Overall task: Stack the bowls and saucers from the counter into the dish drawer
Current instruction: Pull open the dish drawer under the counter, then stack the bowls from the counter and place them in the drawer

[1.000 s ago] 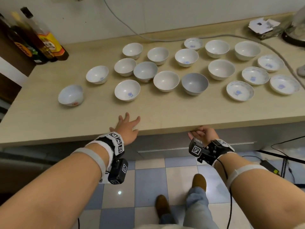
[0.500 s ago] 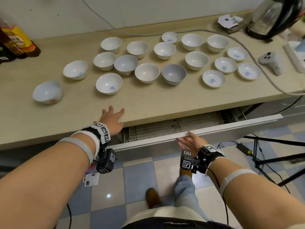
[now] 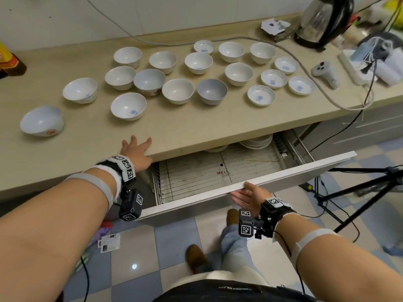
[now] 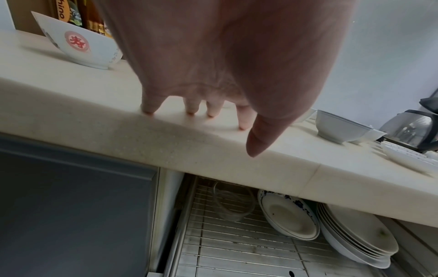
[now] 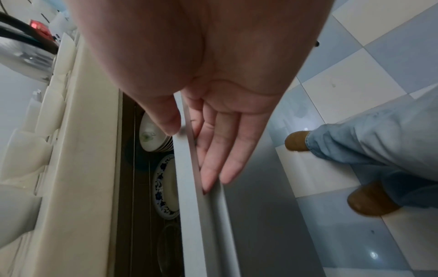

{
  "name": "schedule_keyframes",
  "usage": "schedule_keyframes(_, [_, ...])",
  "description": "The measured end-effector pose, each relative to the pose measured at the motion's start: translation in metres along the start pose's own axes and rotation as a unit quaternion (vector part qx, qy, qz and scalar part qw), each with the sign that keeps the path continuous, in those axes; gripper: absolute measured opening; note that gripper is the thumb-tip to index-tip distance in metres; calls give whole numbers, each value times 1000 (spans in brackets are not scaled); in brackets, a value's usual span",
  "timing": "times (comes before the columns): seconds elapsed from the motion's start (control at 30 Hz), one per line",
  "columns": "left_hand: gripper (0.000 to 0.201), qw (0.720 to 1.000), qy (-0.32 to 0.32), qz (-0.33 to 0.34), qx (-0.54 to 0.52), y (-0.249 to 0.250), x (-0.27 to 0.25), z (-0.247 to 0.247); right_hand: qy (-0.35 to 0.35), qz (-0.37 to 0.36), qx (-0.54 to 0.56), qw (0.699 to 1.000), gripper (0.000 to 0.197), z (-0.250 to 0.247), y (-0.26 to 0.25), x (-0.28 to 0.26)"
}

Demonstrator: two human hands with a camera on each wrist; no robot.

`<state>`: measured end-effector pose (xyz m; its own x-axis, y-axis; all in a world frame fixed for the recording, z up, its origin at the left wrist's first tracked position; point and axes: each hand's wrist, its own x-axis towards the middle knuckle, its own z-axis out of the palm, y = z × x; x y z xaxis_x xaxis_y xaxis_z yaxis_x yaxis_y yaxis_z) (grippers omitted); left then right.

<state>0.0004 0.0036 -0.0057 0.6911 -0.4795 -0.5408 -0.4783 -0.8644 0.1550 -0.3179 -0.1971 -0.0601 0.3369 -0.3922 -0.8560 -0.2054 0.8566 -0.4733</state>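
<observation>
Several white bowls [image 3: 128, 106] stand upright on the beige counter [image 3: 196, 131]; one bowl with a red emblem [image 3: 42, 122] [image 4: 78, 43] lies tilted at the left. Several small saucers [image 3: 260, 98] sit at the right. Below, the dish drawer [image 3: 261, 179] is pulled out, baring its wire rack [image 3: 207, 173]. Stacked plates [image 3: 256, 141] [image 4: 355, 238] lean at its back. My left hand [image 3: 136, 149] [image 4: 208, 110] rests flat on the counter's front edge. My right hand [image 3: 246, 196] [image 5: 213, 150] touches the drawer front [image 5: 189, 168], thumb on its top edge, straight fingers along its outer face.
A glass kettle [image 3: 325, 20], a grey cable [image 3: 305, 68], a controller [image 3: 325, 73] and a power strip [image 3: 357, 68] crowd the counter's right end. Bottles [image 3: 8, 59] stand far left. A tripod [image 3: 359, 192] stands right of the drawer. My feet [image 3: 196, 258] are below it.
The drawer went from shut to pulled well out, my right hand coming back with its front edge. My left hand stayed on the counter edge.
</observation>
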Motion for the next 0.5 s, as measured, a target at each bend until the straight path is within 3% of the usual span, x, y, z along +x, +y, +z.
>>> schedule_keyframes(0.13, [78, 1000, -5, 3, 3, 0, -2, -2, 27, 20, -123, 992, 23, -5, -11, -4])
schedule_keyframes(0.23, [78, 1000, -19, 7, 1, 0, -7, -9, 61, 23, -337, 939, 23, 3, -36, -19])
schedule_keyframes(0.3, [76, 999, -28, 5, -17, 1, -9, -16, 66, -10, -415, 907, 24, 17, -57, -29])
schedule_keyframes(0.4, [68, 998, -25, 1, -59, 0, -9, -26, 30, -80, -425, 901, 19, 46, -89, -37])
schedule_keyframes(0.5, [42, 990, 3, 16, -143, 1, -8, -40, -15, -145, -388, 910, 16, 78, -112, -41])
